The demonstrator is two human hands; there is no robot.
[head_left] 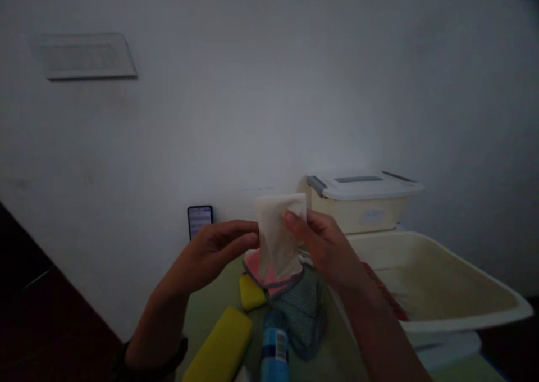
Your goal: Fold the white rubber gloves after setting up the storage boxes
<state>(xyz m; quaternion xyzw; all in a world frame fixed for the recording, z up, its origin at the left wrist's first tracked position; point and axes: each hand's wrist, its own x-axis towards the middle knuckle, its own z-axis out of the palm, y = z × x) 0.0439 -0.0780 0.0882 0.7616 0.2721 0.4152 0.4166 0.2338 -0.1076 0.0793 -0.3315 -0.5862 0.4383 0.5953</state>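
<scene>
A folded off-white cloth [275, 230] hangs upright in front of me. My right hand [322, 241] is closed on its right side, the thumb pressed on the front and the fingers mostly hidden behind. At the cloth's left edge, my left hand [219, 250] has thumb and index finger drawn close in a pinch; the fingertips are partly hidden there. Below lies a pink cloth with a grey border [256, 267], beside a grey-green textured cloth [298, 309]. A small yellow sponge [251, 293], a larger yellow sponge [223, 345] and a blue bottle or can with a barcode [274, 351] are nearer me.
Against the wall a phone [200, 220] leans upright. To the right stand a large cream basin [455, 275], with something red at its inner edge, and a lidded storage box [362, 205] behind it. A pale panel [84, 56] is fixed on the wall.
</scene>
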